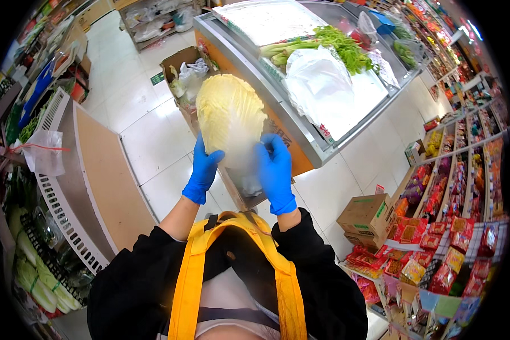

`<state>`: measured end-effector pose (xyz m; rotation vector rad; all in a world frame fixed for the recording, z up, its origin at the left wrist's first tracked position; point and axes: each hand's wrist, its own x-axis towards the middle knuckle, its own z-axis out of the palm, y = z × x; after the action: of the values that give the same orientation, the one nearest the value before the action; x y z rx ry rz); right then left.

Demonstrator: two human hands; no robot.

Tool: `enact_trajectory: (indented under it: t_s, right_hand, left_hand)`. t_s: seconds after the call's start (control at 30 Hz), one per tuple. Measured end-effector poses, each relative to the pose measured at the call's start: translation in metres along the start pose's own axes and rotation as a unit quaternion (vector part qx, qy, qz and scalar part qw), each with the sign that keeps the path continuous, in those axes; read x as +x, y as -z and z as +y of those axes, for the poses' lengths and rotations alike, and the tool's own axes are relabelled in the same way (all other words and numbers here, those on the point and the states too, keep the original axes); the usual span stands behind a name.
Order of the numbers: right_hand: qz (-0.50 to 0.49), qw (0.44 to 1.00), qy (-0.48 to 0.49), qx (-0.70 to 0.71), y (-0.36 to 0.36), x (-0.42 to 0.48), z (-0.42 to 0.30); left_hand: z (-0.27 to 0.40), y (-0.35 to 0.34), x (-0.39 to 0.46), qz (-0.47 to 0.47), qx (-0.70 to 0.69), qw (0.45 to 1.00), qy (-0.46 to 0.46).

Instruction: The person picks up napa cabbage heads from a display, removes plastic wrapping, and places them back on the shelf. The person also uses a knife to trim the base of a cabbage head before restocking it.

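Observation:
A large, pale yellow napa cabbage (227, 112) is held up in front of me, above an open cardboard box (187, 111). My left hand (205, 170), in a blue glove, grips its lower left side. At its lower right is my right hand (275, 172), also gloved in blue, with curled fingers; a blurred patch in the picture makes its hold hard to judge. Part of the cabbage's base is hazy too. Plastic bags (193, 72) and leaf scraps lie in the box beneath.
A chest freezer (255, 83) stands ahead right, bearing celery (297, 47) and a white plastic bag (318, 80). Vegetable racks with a white slotted edge (63, 212) line the left. Cardboard boxes (363, 214) and shelves of packaged snacks (437, 191) are on the right.

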<state>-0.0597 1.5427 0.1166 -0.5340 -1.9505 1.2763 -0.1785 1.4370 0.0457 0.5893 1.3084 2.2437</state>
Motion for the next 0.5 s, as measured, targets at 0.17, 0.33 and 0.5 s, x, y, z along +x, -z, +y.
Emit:
enact_trajectory:
  t_s: [0.17,0.33,0.5]
  right_hand:
    - [-0.111,0.976,-0.134,0.129,0.027,0.033,0.006]
    - [-0.149,0.985,-0.077,0.030,0.032,0.043,0.033]
    - [-0.131,0.990,-0.049,0.009,0.025,0.034,0.039]
  left_hand:
    - [0.000,-0.021,0.008,0.044,-0.011,0.999,0.019]
    - [-0.012,-0.033,0.010,0.084,-0.034,0.996,0.025]
    - [-0.010,-0.033,0.006,0.108,-0.001,0.994,0.001]
